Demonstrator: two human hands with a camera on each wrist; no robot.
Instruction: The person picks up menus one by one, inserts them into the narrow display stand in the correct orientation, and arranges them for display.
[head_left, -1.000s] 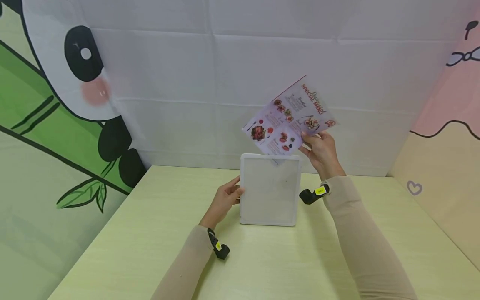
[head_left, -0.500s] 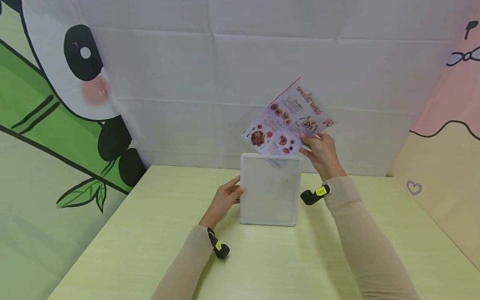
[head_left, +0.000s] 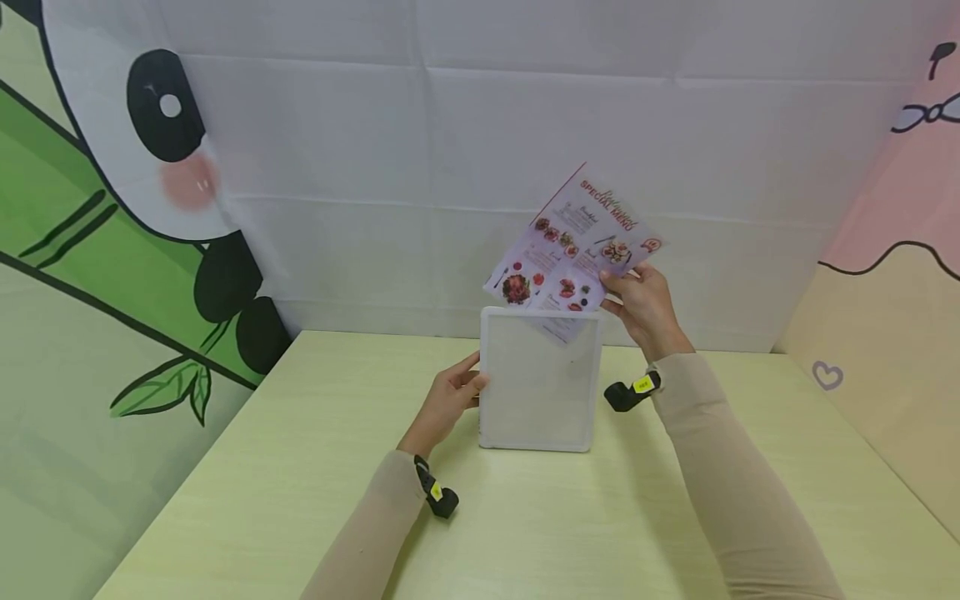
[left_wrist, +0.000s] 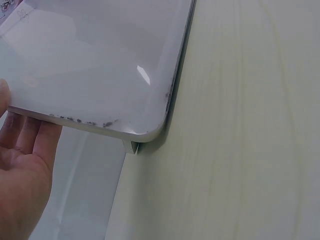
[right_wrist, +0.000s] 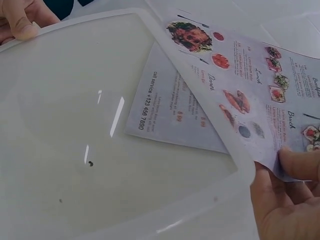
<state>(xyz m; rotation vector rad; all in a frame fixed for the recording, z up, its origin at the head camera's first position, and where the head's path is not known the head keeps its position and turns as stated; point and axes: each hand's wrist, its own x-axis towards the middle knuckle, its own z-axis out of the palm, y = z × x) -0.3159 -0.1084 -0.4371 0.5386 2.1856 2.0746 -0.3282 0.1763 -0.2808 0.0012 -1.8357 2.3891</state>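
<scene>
A white-rimmed display frame (head_left: 536,396) with a clear front stands upright on the table. My left hand (head_left: 442,404) grips its left edge, thumb in front and fingers behind, as the left wrist view shows. Between the thumb and fingers of my right hand (head_left: 647,310) is a printed menu sheet (head_left: 573,242), pinched near its right edge. The sheet is tilted, and its bottom corner sits behind the frame's clear front, below the top rim. In the right wrist view, small print on that menu corner (right_wrist: 160,105) shows through the front.
The pale yellow table (head_left: 322,417) runs back to a white folded cloth (head_left: 337,142). Painted panels flank it, a panda and green stalk (head_left: 75,183) on the left, a pink and cream one (head_left: 892,333) on the right. A small support foot (left_wrist: 131,146) shows behind the frame.
The menu has slid down and slightly left, turning a little more upright, so more of its bottom corner lies behind the clear front. My left hand and the frame have stayed put.
</scene>
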